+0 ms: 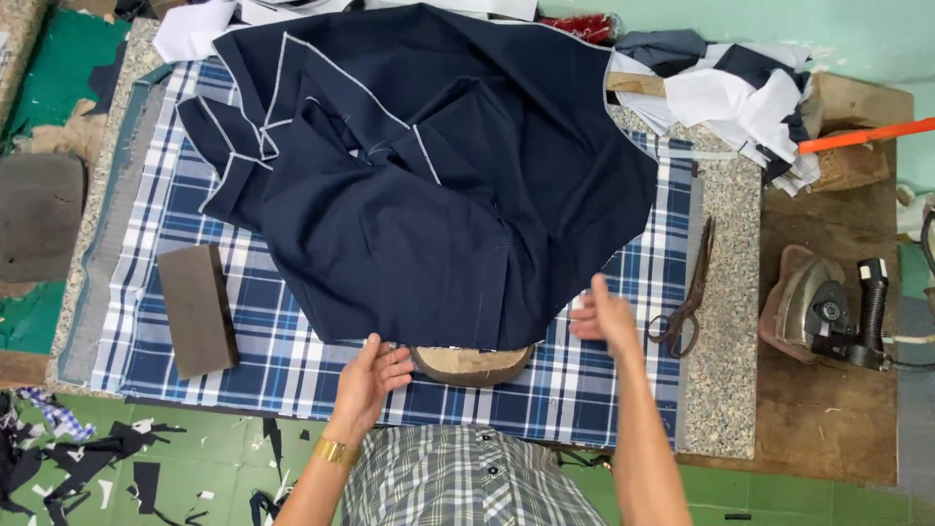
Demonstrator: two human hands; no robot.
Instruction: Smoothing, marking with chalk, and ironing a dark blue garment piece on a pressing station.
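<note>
A large piece of navy blue fabric [429, 185] with white chalk or stitch lines lies spread over a blue and white plaid cloth [273, 360] on the table. Its near edge drapes over a tan padded ham [472, 363]. My left hand [372, 380], with a gold bracelet at the wrist, touches the fabric's near edge beside the ham, fingers apart. Over the plaid cloth by the fabric's right edge, my right hand [606, 319] hovers blurred with loosely spread fingers and holds nothing that I can see.
Scissors [687, 297] lie right of my right hand on the speckled counter. An iron [828, 310] rests on the wooden bench at far right. A dark rectangular block [198, 310] sits on the plaid cloth at left. Fabric pieces [740, 93] pile at back right; scraps litter the green floor.
</note>
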